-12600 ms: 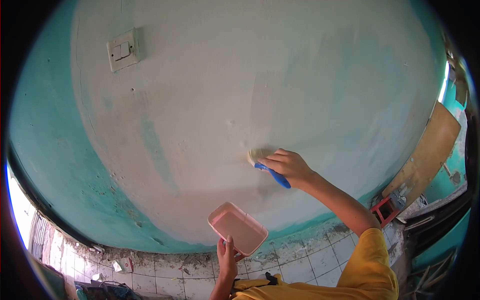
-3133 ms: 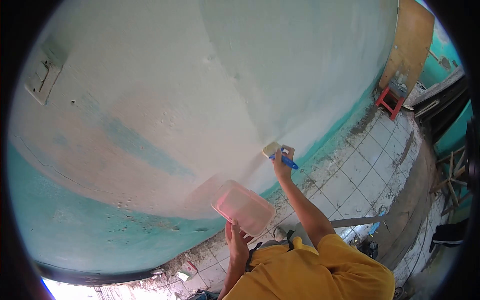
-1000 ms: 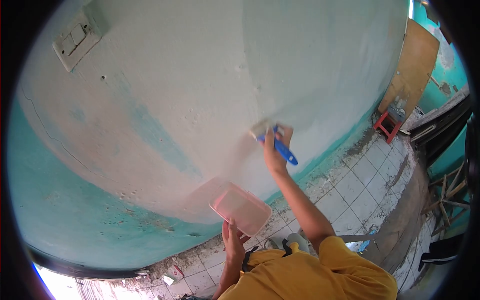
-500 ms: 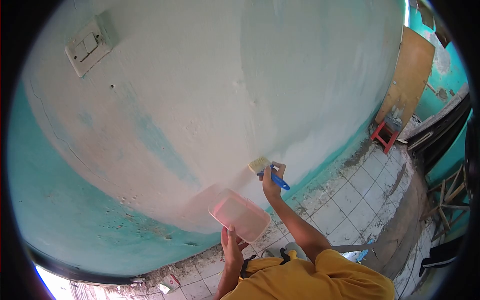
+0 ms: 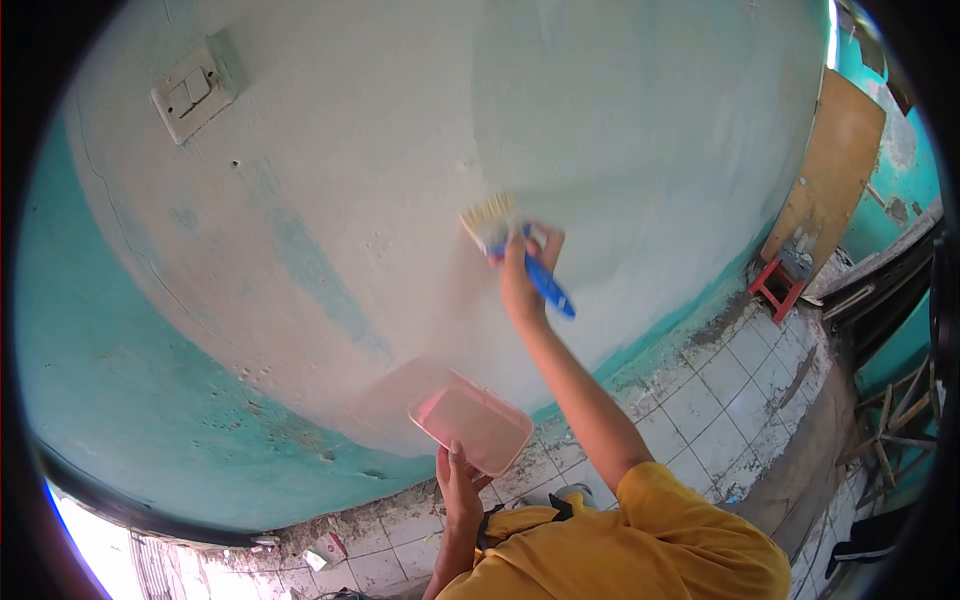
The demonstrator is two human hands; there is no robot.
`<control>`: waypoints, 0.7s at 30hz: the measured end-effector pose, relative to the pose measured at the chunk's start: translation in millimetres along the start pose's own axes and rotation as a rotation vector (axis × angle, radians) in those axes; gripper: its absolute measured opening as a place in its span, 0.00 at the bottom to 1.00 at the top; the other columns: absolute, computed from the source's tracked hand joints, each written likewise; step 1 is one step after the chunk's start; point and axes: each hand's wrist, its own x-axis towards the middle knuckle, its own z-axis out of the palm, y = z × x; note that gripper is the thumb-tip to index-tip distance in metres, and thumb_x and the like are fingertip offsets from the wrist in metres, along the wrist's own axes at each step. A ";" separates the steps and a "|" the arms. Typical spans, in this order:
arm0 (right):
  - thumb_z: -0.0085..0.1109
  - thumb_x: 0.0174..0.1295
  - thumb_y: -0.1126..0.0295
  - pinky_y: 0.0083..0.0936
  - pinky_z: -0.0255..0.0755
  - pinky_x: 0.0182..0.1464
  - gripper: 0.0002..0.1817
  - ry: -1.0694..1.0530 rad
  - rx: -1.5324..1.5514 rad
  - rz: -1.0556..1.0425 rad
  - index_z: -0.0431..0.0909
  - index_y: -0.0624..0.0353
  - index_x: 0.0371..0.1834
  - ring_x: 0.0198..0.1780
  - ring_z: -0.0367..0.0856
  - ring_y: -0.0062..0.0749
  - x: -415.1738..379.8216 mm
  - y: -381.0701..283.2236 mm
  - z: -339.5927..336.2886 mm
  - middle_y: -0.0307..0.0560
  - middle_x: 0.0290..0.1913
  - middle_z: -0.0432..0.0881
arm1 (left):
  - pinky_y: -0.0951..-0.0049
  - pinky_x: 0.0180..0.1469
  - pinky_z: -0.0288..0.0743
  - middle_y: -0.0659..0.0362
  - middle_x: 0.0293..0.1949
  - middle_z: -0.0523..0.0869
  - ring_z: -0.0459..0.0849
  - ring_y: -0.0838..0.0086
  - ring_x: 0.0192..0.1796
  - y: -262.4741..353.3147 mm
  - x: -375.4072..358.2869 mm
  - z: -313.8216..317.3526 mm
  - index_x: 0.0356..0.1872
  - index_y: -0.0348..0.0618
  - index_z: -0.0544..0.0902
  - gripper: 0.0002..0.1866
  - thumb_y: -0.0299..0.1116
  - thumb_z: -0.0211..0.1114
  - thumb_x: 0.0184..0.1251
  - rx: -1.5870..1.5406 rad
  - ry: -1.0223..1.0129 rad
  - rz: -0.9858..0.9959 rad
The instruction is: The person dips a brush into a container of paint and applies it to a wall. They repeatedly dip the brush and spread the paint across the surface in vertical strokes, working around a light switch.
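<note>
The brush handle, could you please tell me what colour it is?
The brush handle is blue, best seen in the head view.

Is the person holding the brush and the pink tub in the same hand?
No, the right hand grips the blue-handled brush, while the left hand holds the pink tub.

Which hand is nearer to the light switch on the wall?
Right. The right hand is below and right of the light switch; the left hand is even lower and farther away.
</note>
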 end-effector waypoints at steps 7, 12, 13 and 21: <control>0.64 0.70 0.65 0.27 0.79 0.39 0.26 -0.168 -0.441 -0.008 0.63 0.56 0.66 0.35 0.83 0.25 -19.0 42.9 -88.1 0.46 0.33 0.83 | 0.61 0.47 0.89 0.47 0.66 0.76 0.87 0.56 0.58 -3.0 -12.8 27.7 0.78 0.42 0.60 0.41 0.59 0.60 0.77 -0.054 0.073 0.027; 0.73 0.64 0.69 0.27 0.82 0.43 0.20 -0.423 -0.757 -0.757 0.82 0.61 0.58 0.40 0.87 0.33 90.5 -115.3 -38.0 0.50 0.41 0.87 | 0.60 0.47 0.89 0.46 0.66 0.76 0.88 0.56 0.57 -12.7 -21.6 39.3 0.78 0.41 0.59 0.41 0.58 0.60 0.77 -0.064 0.095 0.025; 0.75 0.61 0.72 0.28 0.81 0.43 0.19 -0.465 -0.723 -0.877 0.85 0.60 0.54 0.40 0.86 0.35 108.8 -134.3 -29.9 0.49 0.43 0.87 | 0.60 0.47 0.89 0.46 0.65 0.77 0.88 0.56 0.57 -14.6 -22.9 43.3 0.78 0.41 0.59 0.41 0.58 0.61 0.77 -0.074 0.106 0.033; 0.72 0.60 0.70 0.37 0.81 0.50 0.22 -0.800 -1.216 -1.171 0.86 0.52 0.59 0.46 0.84 0.43 124.0 -88.2 -79.3 0.46 0.50 0.84 | 0.56 0.47 0.90 0.47 0.67 0.75 0.88 0.54 0.57 -30.3 -30.9 72.0 0.77 0.41 0.60 0.40 0.59 0.59 0.78 -0.095 0.153 0.035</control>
